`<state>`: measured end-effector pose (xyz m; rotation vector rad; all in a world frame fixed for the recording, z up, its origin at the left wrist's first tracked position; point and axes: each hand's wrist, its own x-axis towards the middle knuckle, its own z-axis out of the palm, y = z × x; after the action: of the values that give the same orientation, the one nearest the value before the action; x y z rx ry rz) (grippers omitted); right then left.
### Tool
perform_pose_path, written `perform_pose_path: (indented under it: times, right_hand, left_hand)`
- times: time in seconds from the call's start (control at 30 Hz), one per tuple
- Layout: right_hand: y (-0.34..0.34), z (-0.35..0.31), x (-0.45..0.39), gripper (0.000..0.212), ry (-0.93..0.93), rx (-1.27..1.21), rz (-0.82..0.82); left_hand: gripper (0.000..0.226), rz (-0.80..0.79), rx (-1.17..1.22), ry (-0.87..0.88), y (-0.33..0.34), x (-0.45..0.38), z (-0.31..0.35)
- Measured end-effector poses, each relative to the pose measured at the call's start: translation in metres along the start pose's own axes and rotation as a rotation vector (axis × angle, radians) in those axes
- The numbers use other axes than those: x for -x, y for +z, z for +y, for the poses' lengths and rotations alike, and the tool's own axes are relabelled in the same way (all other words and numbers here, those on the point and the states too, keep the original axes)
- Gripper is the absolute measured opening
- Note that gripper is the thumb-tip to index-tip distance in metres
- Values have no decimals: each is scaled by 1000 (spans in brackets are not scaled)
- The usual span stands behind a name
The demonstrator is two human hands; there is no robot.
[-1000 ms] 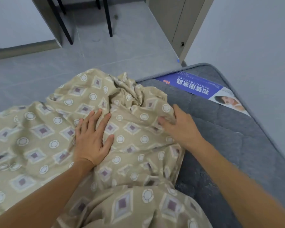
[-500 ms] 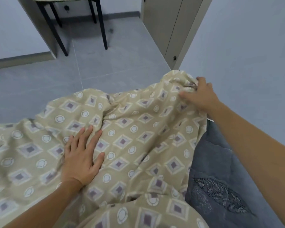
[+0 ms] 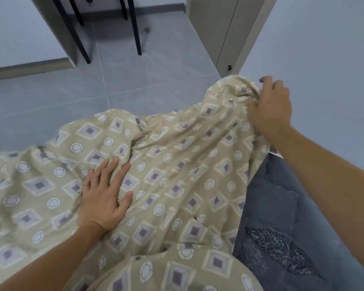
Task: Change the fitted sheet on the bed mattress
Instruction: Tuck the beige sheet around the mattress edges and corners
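From the head camera, the left hand (image 3: 105, 198) lies flat with fingers spread on the beige patterned sheet (image 3: 177, 164) at centre frame. At upper right, the right hand (image 3: 269, 110) bunches the sheet's corner in curled fingers. The sheet hides most of the grey mattress (image 3: 282, 206), bare at lower right.

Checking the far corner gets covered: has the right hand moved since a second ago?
Yes. The right hand carried the sheet from mid-mattress toward the far corner by the wall.

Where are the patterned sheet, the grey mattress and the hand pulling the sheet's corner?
Patterned sheet (image 3: 166, 164), head view: middle of the spread cloth.
Grey mattress (image 3: 282, 217), head view: bare quilted top.
Right hand (image 3: 269, 108), head view: back of the hand.
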<state>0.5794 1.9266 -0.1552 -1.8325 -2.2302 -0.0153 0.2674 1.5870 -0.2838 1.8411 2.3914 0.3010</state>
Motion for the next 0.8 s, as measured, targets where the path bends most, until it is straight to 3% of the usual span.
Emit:
perform_pose_path:
  times: [0.13,0.27,0.43,0.8]
  right_hand:
    - [21,-37,105,64,-164,-61,-116]
    - [16,-42,227,61,-266,-186,-361]
    - [27,-20,293,64,-241,-230,-371]
    - [38,-10,307,70,-240,-257,-225]
  left_hand:
    - [74,14,-14,-8,2,-1,2]
    - [75,11,-11,-24,3,-2,3]
    - [76,15,-5,-31,1,-3,3]
    - [76,33,25,-33,-2,-1,6]
